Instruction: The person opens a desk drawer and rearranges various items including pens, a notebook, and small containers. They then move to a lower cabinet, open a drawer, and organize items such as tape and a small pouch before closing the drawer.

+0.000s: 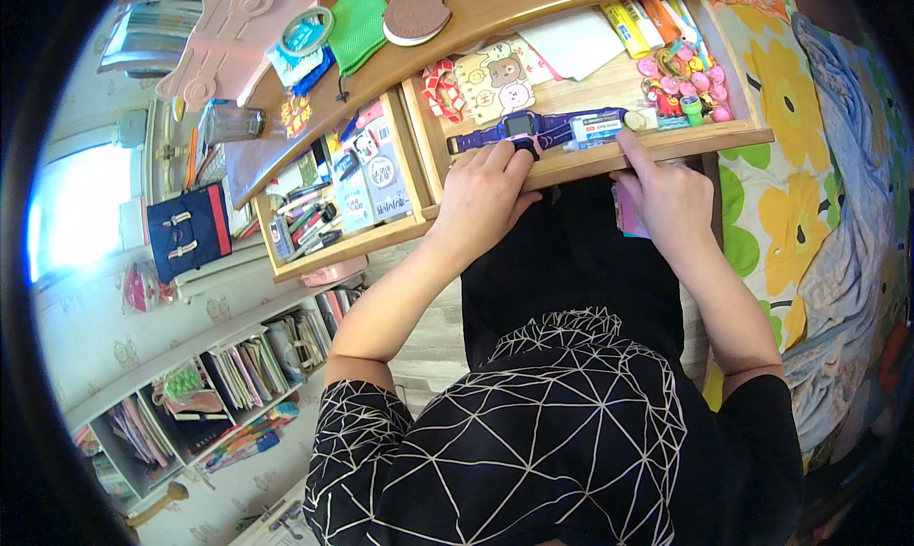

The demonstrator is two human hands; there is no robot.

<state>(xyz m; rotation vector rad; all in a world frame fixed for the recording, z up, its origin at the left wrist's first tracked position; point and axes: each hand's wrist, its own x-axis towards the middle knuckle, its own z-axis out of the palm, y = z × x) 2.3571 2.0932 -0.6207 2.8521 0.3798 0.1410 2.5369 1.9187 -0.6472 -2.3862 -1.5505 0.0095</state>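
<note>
Before me a wooden drawer (575, 164) is pulled out over my lap. My left hand (482, 192) curls over its front wall, fingertips at a small pink-and-black object (527, 146) that is partly hidden. Just behind it lies a purple-strapped watch (520, 125). My right hand (668, 192) grips the same wall farther right, index finger on top and thumb below. Close to that fingertip is a small white-and-blue package (598, 127). Colourful paper (630, 214) shows below the right hand; whether the hand touches it, I cannot tell.
A cartoon notebook (496, 78), white paper (575, 39) and pink trinkets (700, 82) lie inside the drawer. Left of it, a second open drawer (350, 235) holds pens. On the desktop (493, 7) are a green pouch (358, 28) and a glass (232, 122). A bed (792, 153) stands right.
</note>
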